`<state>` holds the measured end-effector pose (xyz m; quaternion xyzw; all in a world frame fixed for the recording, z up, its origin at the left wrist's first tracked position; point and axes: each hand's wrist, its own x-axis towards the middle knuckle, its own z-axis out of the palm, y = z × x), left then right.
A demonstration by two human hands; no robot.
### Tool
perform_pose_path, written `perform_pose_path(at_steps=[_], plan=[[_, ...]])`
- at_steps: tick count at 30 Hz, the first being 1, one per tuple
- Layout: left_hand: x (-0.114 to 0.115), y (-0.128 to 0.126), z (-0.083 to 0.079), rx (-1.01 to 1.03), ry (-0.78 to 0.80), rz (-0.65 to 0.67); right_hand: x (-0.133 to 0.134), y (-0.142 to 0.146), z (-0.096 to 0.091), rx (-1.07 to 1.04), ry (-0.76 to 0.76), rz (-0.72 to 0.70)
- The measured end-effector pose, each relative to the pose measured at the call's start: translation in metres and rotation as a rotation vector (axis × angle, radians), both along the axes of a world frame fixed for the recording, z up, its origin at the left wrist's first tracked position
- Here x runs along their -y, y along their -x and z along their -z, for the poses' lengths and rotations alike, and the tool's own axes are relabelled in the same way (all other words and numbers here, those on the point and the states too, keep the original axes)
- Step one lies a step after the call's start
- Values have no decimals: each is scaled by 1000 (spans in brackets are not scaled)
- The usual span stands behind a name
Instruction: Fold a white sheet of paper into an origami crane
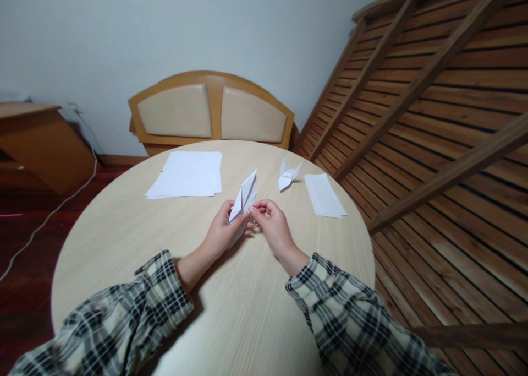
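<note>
A folded white paper (246, 193), narrow and pointed at its upper end, is held above the table in front of me. My left hand (225, 228) wraps round its lower left part, thumb on the near face. From the right, my right hand (270, 222) pinches the paper's lower right edge between thumb and fingers. The fingertips of both hands meet there, and the small fold between them is partly hidden. Beyond my right hand stands a folded paper crane (287, 176) with its points raised.
Loose white sheets (190, 172) lie at the back left of the round table (111, 227). A smaller stack of paper strips (324, 195) is near the right edge. Past the table are a padded headboard (214, 109) and a slatted wooden panel (433, 117).
</note>
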<state>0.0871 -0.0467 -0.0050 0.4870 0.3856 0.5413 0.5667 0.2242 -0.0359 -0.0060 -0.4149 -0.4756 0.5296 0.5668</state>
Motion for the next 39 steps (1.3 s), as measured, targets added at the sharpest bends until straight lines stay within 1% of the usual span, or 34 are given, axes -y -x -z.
perform_pose_path(at_steps=[6,18,23,27,31,35,39], plan=[[0,0,1,69,11,96,-1,-1,0,28,-27,48],[1,-2,2,53,4,54,0,-1,1,124,-75,69],[1,-1,1,64,-3,65,3,-1,-5,75,-15,23],[3,-2,1,96,-3,71,5,-1,-9,36,-2,37],[3,-1,3,139,15,87,6,0,-9,-8,18,8],[2,-1,5,164,25,76,6,1,-8,-2,22,-34],[2,-2,4,221,82,108,5,1,-7,16,-2,0]])
